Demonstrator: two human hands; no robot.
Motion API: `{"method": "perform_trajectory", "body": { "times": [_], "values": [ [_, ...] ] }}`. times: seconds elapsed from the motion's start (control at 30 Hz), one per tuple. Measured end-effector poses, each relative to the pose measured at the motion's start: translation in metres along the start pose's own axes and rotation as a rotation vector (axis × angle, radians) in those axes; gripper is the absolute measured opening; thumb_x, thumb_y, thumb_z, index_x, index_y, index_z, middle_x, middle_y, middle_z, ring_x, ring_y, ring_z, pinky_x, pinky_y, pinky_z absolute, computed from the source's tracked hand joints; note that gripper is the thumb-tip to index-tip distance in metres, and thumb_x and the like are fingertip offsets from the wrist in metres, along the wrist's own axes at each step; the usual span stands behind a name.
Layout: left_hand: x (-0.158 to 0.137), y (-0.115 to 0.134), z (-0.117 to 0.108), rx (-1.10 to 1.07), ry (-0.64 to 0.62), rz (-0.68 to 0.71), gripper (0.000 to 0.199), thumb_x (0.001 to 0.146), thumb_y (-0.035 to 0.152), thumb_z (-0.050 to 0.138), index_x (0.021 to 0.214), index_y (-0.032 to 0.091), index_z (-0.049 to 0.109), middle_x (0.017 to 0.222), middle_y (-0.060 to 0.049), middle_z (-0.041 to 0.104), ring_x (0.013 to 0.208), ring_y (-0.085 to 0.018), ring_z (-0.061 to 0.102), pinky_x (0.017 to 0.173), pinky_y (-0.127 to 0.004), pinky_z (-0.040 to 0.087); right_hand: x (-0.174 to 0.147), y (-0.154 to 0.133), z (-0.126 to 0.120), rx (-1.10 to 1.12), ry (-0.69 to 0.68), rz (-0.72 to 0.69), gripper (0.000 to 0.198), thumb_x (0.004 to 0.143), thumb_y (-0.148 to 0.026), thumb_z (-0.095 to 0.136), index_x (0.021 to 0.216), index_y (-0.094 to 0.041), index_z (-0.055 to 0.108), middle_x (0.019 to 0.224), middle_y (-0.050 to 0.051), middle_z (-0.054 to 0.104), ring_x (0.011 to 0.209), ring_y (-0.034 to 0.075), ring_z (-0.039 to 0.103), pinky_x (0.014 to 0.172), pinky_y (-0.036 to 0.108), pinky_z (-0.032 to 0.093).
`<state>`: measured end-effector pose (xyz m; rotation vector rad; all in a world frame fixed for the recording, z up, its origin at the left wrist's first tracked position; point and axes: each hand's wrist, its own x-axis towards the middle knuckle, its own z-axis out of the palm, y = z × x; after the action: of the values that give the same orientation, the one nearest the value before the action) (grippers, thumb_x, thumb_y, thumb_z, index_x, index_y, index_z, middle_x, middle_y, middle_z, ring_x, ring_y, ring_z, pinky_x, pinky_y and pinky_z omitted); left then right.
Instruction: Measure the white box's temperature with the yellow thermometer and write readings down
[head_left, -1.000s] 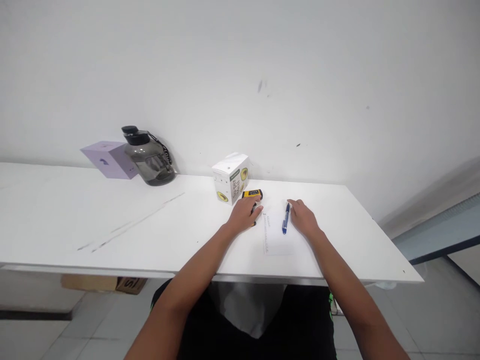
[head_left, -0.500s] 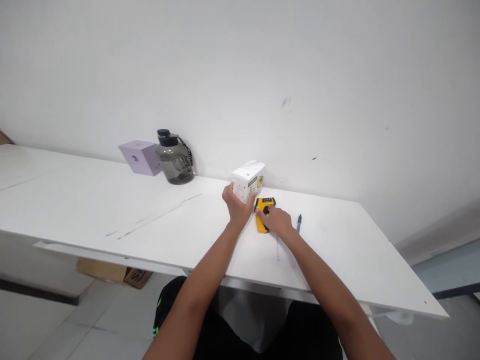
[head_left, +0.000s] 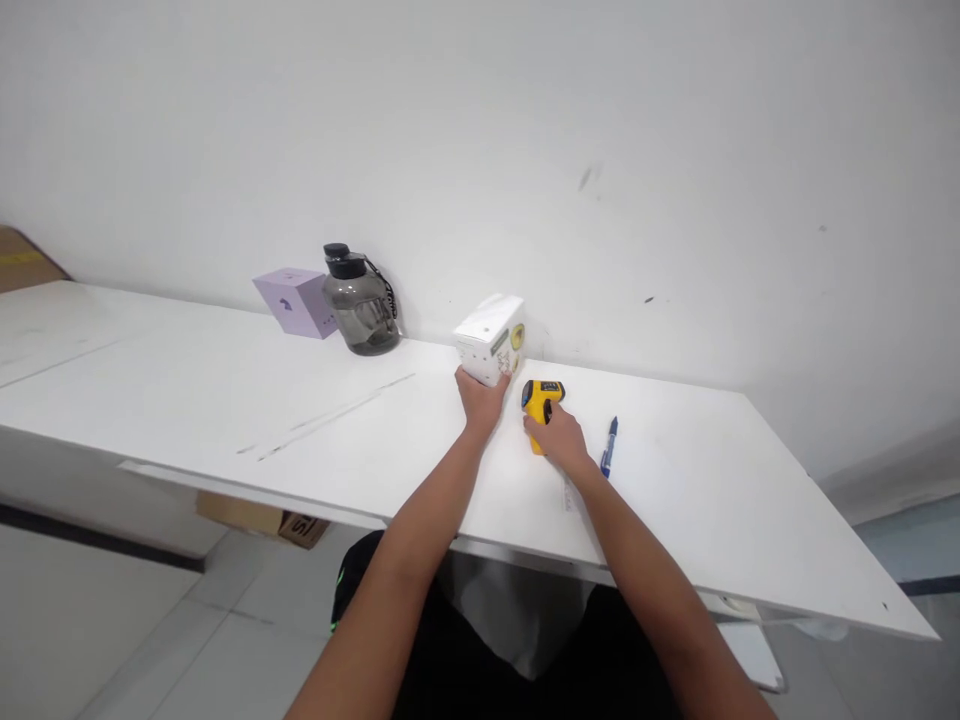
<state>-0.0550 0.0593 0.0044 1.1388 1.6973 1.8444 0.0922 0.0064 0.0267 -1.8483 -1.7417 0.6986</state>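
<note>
My left hand (head_left: 482,398) grips the near lower end of a white carton (head_left: 487,335) with round green-and-yellow pictures on its right side. The thumb is on the right face; the other fingers are mostly hidden under or behind the box, and I cannot tell whether its base touches the table. To its right, my right hand (head_left: 556,435) is closed round the handle of a yellow and black infrared thermometer gun (head_left: 541,388). A blue pen (head_left: 610,446) lies just right of that hand. A paper slip (head_left: 568,494) lies partly hidden by my right forearm.
A grey translucent water jug (head_left: 364,312) with a black lid stands left by the wall, touching or near a lilac box (head_left: 294,302). Everything rests on a long white table (head_left: 187,385). Below it lies a brown cardboard box (head_left: 251,512); another carton (head_left: 26,260) shows far left.
My left hand has shifted lower on the white carton, which now sits farther from the thermometer gun. The thermometer has turned slightly in my right hand. The whole view has shifted a little.
</note>
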Motion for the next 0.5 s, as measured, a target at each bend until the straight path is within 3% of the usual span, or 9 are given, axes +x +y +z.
{"method": "perform_trajectory", "body": {
  "times": [0.1,0.23,0.37,0.5],
  "values": [
    [0.001,0.007,-0.003,-0.17,0.062,0.005,0.071,0.066,0.042,0.079,0.114,0.022,0.031,0.124,-0.013,0.049,0.115,-0.022,0.053,0.096,-0.04,0.046,0.003,0.003,-0.001,0.295,-0.043,0.061,0.037,0.071,-0.047,0.056,0.097,-0.02,0.055,0.097,0.008,0.065,0.089,0.024,0.061,0.073,0.033,0.046],
    [0.0,0.014,-0.007,-0.292,0.074,0.02,0.072,0.068,0.044,0.077,0.117,0.022,0.03,0.127,-0.015,0.049,0.114,-0.021,0.055,0.096,-0.037,0.047,0.006,0.002,-0.005,0.95,-0.309,0.13,0.034,0.073,-0.044,0.046,0.094,-0.018,0.053,0.083,0.007,0.065,0.078,0.022,0.064,0.067,0.033,0.05],
    [-0.001,0.014,-0.007,-0.325,0.069,0.046,0.057,0.079,0.052,0.063,0.117,0.02,0.034,0.127,-0.014,0.051,0.115,-0.021,0.054,0.098,-0.037,0.045,0.0,-0.003,-0.015,1.325,-0.448,-0.024,0.033,0.07,-0.039,0.046,0.096,-0.021,0.052,0.079,0.004,0.064,0.078,0.022,0.064,0.065,0.035,0.052],
    [-0.001,0.009,-0.006,-0.345,0.0,0.086,0.052,0.084,0.055,0.056,0.117,0.02,0.038,0.126,-0.013,0.053,0.116,-0.021,0.053,0.098,-0.036,0.045,-0.007,-0.007,-0.02,1.417,-0.328,-0.214,0.03,0.07,-0.034,0.058,0.097,-0.023,0.053,0.077,0.0,0.062,0.071,0.019,0.062,0.066,0.034,0.052]
  ]
}}
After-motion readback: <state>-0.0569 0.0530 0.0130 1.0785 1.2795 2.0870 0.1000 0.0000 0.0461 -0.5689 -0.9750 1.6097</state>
